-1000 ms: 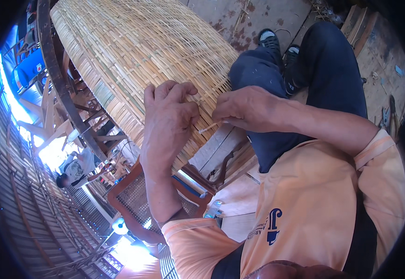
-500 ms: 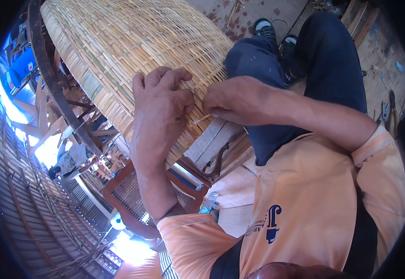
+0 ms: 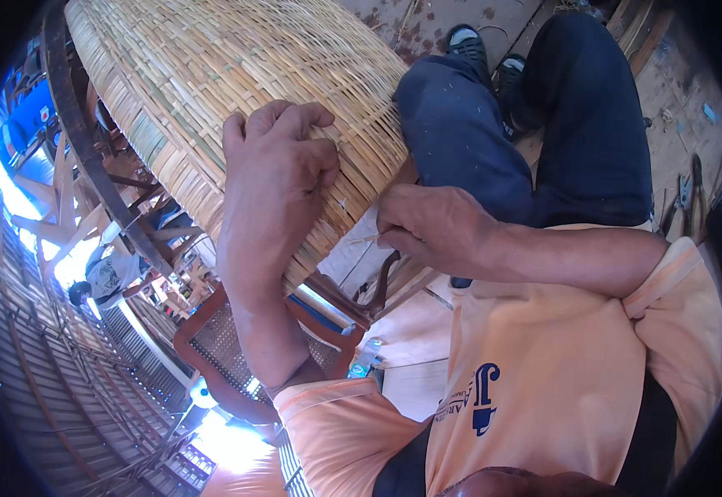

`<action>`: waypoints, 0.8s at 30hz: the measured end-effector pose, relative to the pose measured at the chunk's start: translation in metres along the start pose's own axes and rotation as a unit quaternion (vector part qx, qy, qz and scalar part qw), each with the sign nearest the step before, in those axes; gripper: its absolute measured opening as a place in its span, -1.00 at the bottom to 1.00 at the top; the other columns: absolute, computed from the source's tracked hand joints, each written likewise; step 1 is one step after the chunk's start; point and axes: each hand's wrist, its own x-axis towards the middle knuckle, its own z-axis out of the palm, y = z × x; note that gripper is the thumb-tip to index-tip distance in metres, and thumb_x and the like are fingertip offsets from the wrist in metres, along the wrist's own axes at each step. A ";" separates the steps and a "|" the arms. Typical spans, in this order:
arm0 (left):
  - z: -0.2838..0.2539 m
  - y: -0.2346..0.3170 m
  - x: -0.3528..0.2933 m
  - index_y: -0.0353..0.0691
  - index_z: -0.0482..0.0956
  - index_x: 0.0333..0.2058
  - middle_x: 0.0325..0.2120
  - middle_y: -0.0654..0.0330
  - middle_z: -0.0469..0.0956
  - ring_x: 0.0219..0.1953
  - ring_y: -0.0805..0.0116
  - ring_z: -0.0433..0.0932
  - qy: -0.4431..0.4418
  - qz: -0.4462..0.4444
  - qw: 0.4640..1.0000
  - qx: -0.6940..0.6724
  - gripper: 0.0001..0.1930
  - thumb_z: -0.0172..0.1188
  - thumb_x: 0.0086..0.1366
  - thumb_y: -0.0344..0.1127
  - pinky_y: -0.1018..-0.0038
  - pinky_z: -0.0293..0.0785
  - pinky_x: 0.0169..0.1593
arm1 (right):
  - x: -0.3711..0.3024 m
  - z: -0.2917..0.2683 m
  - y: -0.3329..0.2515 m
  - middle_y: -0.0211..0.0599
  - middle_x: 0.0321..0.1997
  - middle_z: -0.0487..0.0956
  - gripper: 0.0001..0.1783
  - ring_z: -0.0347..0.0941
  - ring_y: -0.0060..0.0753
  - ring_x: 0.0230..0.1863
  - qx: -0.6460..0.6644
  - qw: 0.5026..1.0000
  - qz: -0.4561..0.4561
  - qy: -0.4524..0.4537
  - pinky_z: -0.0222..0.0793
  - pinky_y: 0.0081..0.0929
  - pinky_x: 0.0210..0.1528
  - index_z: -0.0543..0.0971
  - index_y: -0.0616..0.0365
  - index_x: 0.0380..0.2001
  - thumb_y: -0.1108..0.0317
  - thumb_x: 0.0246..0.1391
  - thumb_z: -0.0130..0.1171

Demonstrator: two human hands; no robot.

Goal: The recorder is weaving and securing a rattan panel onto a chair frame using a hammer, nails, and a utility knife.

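Note:
A large, rounded piece of woven cane work (image 3: pixel 236 58), straw-coloured with some greenish strips, fills the upper left and middle. My left hand (image 3: pixel 274 178) lies over its near end, fingers curled against the weave and thumb bent in; the fingertips are partly hidden. Just right of that end, my right hand (image 3: pixel 439 219) is closed in a pinch, apart from the weave. A thin pale cane strip (image 3: pixel 371 238) shows at its fingertips; most of it is hidden by the hand.
A dark curved wooden frame (image 3: pixel 87 157) stands left of the weave. Below is a chair with a caned panel (image 3: pixel 232 348) and a plastic bottle (image 3: pixel 366 358). Pliers (image 3: pixel 685 192) lie at the right. Another person (image 3: pixel 108 277) is farther off at left.
My right hand has drawn away from the weave, toward my body and a little to the right. My left hand stays on the weave; the whole view has shifted slightly.

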 end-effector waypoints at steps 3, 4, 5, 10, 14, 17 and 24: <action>-0.003 0.001 0.000 -0.18 0.52 -0.63 -0.17 0.25 0.52 0.01 0.17 0.38 0.006 0.000 1.000 0.001 -0.93 0.18 -0.06 -0.50 -0.02 0.05 0.20 | 0.002 -0.014 0.001 -0.21 -0.41 0.48 -0.89 0.47 -0.22 -0.34 0.029 0.999 -0.015 0.010 0.36 -0.39 -0.32 0.50 0.19 -0.41 0.39 0.01 0.17; -0.004 0.001 -0.002 -0.18 0.52 -0.63 -0.17 0.25 0.52 0.01 0.17 0.38 0.007 -0.002 1.000 0.003 -0.93 0.18 -0.06 -0.50 -0.02 0.05 0.20 | 0.002 -0.018 0.000 -0.21 -0.41 0.48 -0.89 0.47 -0.22 -0.34 0.029 0.999 -0.017 0.008 0.36 -0.39 -0.32 0.50 0.19 -0.41 0.39 0.01 0.17; -0.003 0.001 -0.001 -0.18 0.51 -0.63 -0.17 0.25 0.53 0.01 0.17 0.38 0.000 -0.002 1.000 -0.002 -0.93 0.17 -0.06 -0.50 -0.03 0.05 0.20 | 0.002 -0.025 -0.001 -0.15 -0.41 0.51 -0.87 0.50 -0.14 -0.31 0.047 0.999 0.014 -0.001 0.38 -0.30 -0.29 0.51 0.19 -0.42 0.35 0.01 0.14; -0.003 0.001 -0.001 -0.18 0.51 -0.65 -0.17 0.25 0.53 0.00 0.16 0.39 -0.016 -0.003 1.000 -0.006 -0.92 0.15 -0.04 -0.49 -0.04 0.04 0.21 | 0.013 -0.040 -0.013 -0.06 -0.51 0.53 -0.83 0.52 -0.03 -0.37 0.045 0.998 0.030 0.012 0.40 -0.20 -0.31 0.53 0.21 -0.47 0.32 -0.02 0.08; -0.003 0.001 -0.001 -0.17 0.51 -0.65 -0.19 0.25 0.53 0.00 0.17 0.39 -0.016 0.000 1.000 -0.012 -0.92 0.15 -0.04 -0.49 -0.03 0.05 0.20 | 0.026 -0.045 -0.017 -0.03 -0.54 0.53 -0.81 0.52 -0.01 -0.41 0.001 0.998 0.056 -0.021 0.41 -0.20 -0.31 0.54 0.20 -0.47 0.30 -0.04 0.06; -0.003 0.000 -0.001 -0.17 0.51 -0.65 -0.19 0.26 0.53 -0.01 0.17 0.39 -0.015 0.000 1.000 -0.016 -0.92 0.15 -0.05 -0.48 0.00 0.07 0.19 | 0.034 -0.044 -0.014 -0.03 -0.52 0.54 -0.80 0.53 -0.01 -0.38 0.007 0.996 0.064 -0.055 0.41 -0.20 -0.29 0.55 0.19 -0.46 0.29 -0.04 0.05; -0.004 0.001 0.000 -0.17 0.51 -0.65 -0.21 0.26 0.53 -0.03 0.19 0.39 -0.009 0.003 1.000 -0.017 -0.93 0.16 -0.06 -0.48 0.10 0.09 0.14 | 0.018 -0.005 0.001 -0.18 -0.51 0.47 -0.88 0.47 -0.19 -0.46 0.091 0.994 -0.040 0.037 0.36 -0.36 -0.40 0.49 0.24 -0.50 0.41 -0.03 0.17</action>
